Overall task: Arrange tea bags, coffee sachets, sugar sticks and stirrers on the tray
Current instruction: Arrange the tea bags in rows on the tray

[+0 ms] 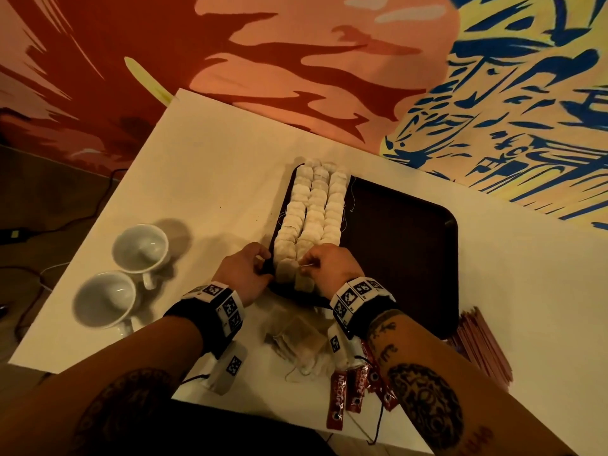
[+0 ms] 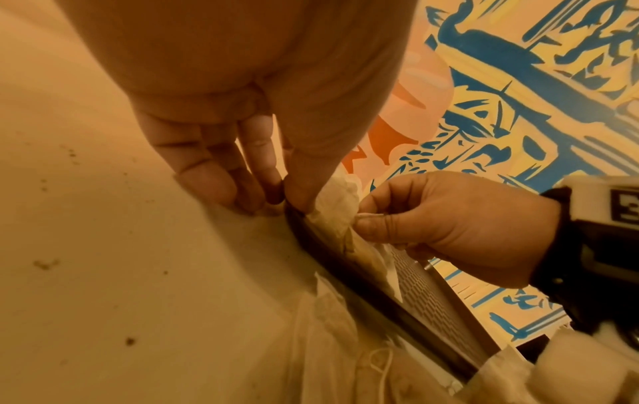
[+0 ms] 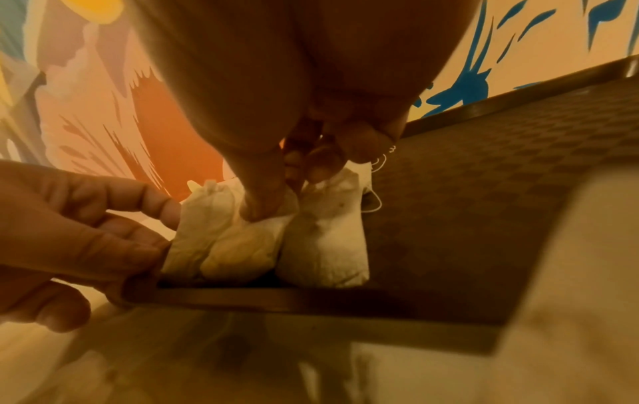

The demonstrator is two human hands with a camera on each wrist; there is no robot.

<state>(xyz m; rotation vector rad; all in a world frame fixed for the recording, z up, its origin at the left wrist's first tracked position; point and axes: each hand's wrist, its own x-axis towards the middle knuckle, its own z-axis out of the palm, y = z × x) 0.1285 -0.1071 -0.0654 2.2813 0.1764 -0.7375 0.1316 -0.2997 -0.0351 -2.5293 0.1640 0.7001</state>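
A dark brown tray (image 1: 404, 251) lies on the white table. Three rows of tea bags (image 1: 312, 212) fill its left part. My right hand (image 1: 307, 263) is at the near end of the rows and pinches the top of a tea bag (image 3: 242, 246) with its white thread; the pinch (image 2: 359, 218) also shows in the left wrist view. My left hand (image 1: 260, 263) is at the tray's near left corner, fingers fairly straight. Its fingertips (image 3: 169, 210) touch the leftmost tea bag (image 3: 193, 232) and the tray rim (image 2: 345, 268). The right part of the tray (image 3: 484, 191) is bare.
Loose tea bags (image 1: 296, 343) lie heaped on the table in front of the tray, under my wrists. Red coffee sachets (image 1: 348, 390) sit near the table's front edge. A bundle of pink sticks (image 1: 483, 350) lies right of the tray. Two white cups (image 1: 141, 248) (image 1: 105, 299) stand at the left.
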